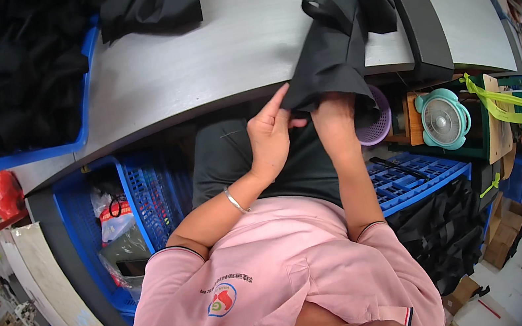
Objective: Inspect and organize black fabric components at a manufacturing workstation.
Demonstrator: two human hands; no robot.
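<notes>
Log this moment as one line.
black fabric: over near edge of grey table | left hand: at fabric edge | right hand: partly hidden inside fabric

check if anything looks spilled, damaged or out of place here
Nothing stands out as spilled or damaged. The black fabric hangs creased over the edge of the grey table, but the hands are on it, so that hardly looks odd.

Looks like a sewing or fabric-goods workshop — shows a long grey worktable [194, 65], a blue plastic crate [40, 156] heaped with black fabric [23, 83], and more black cloth [443, 224] piled low at right; also includes cardboard boxes [504, 232] and a small turquoise fan [443, 121] near the table.
</notes>
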